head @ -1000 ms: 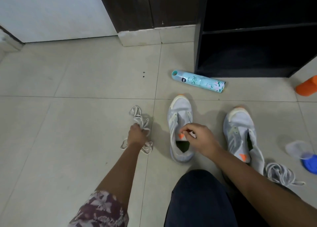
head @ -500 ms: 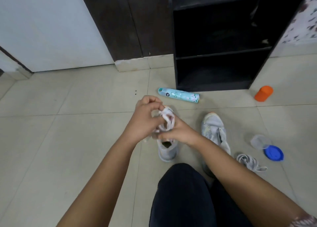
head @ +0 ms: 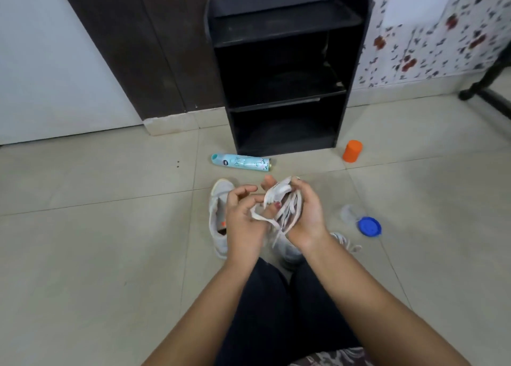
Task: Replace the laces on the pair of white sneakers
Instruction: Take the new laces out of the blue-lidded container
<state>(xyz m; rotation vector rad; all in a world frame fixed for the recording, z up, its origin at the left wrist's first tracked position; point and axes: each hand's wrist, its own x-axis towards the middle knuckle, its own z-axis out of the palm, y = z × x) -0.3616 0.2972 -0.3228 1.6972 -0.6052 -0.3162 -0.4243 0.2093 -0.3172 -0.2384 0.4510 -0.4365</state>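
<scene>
Presently both hands are raised together above the tiled floor (head: 110, 241), in front of the seated person's dark-trousered knees (head: 276, 310). The left hand (head: 243, 219) has its fingers curled and pinches a loop of a white lace (head: 279, 193). The right hand (head: 308, 213), palm turned inward, is closed around the bunched remainder of that lace, with several strands running down across its palm. One white sneaker (head: 218, 197) lies on the floor just beyond and below the left hand, toe pointing toward the far wall, an orange patch showing at its opening. The second sneaker (head: 287, 251) sits beneath the hands and is mostly hidden; only a grey-white part shows. A second lace (head: 347, 242) lies loose on the floor just right of the right wrist. A teal spray can (head: 240, 162) lies on its side beyond the sneakers, near the foot of a black shelf unit (head: 284, 75) that stands against the far edge of the floor. An orange container (head: 352, 151) stands upright beside the unit's right corner. A blue lid (head: 369, 226) and a clear piece (head: 347, 213) beside it rest on the floor, right of the hands.
</scene>
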